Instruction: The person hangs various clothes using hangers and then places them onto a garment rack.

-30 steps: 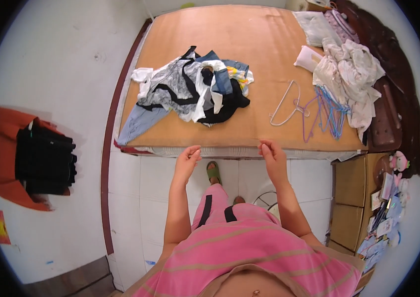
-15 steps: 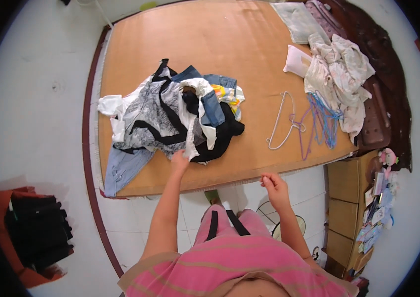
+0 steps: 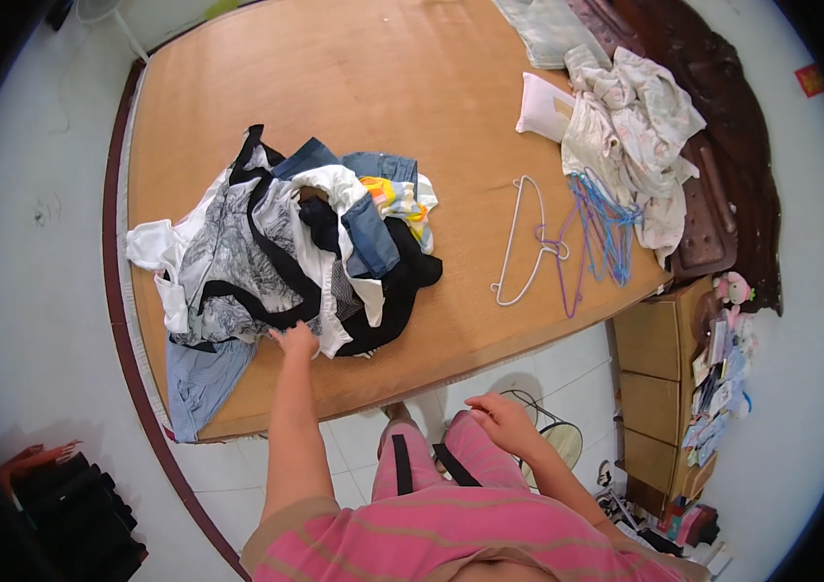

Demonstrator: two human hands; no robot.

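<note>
A heap of clothes lies on the left part of the bed mat. On top is a grey-and-white patterned garment (image 3: 247,233) with broad black trim. My left hand (image 3: 297,339) is at its near edge, the fingers closed on the cloth beside the black trim. Right next to that hand hangs the end of a white garment (image 3: 330,335). My right hand (image 3: 501,419) holds nothing; it hovers in front of my legs, off the bed's near edge, fingers loosely stretched out. Blue denim (image 3: 371,238), a black garment (image 3: 402,286) and light-blue striped cloth (image 3: 203,378) show within the heap.
White and coloured hangers (image 3: 611,228) lie on the bed's right side, near crumpled pale bedding (image 3: 640,126) and a small pink pillow (image 3: 542,105). A wooden cabinet (image 3: 650,339) stands beside the bed at right. Dark folded items (image 3: 72,514) are at lower left.
My left hand has shifted from the white cloth's end to the black-trimmed edge. My right hand has lowered, moved left and loosened its fingers. The whole view has shifted.
</note>
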